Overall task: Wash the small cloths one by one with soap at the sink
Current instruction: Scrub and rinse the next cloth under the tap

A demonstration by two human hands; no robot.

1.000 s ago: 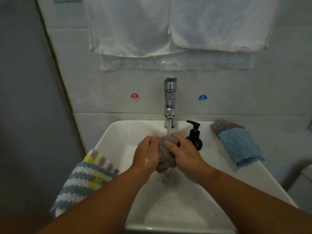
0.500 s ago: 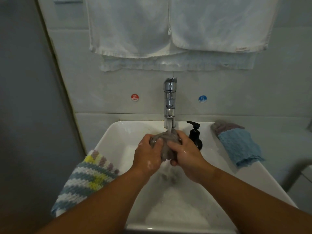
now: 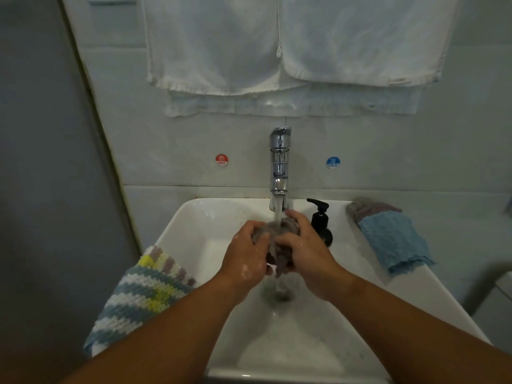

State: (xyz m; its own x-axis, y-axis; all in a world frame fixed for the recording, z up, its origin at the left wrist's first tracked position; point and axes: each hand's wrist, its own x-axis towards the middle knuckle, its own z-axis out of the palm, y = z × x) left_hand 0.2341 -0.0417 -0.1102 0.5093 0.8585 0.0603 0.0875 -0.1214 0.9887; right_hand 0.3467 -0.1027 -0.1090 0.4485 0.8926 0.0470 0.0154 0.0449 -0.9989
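- The left hand (image 3: 246, 254) and the right hand (image 3: 308, 252) both have a tight grip on the gray cloth (image 3: 277, 231). Their fingers curl round it from each side, and it is bunched up between them.
- The gray cloth is over the middle of the sink (image 3: 199, 225), up off the bottom and right under the tap (image 3: 279, 162).
- Water (image 3: 278, 210) runs from the tap onto the top of the cloth and drips off below it.
- The soap bottle (image 3: 320, 221) stands just beside the right hand, near the back edge of the sink.
- Bare white sink shows to the left of the hands and in front of them, with some foam low down.
- A striped cloth (image 3: 144, 289) hangs over the left edge of the sink, near the left arm.
- A blue cloth (image 3: 393, 239) lies on the right edge, with a purple cloth (image 3: 368, 207) partly under it at the back.
- White towels (image 3: 277, 51) hang on the wall, well above the tap.
- A red sticker (image 3: 221, 159) and a blue sticker (image 3: 332, 162) sit on the wall, one on each side of the tap.
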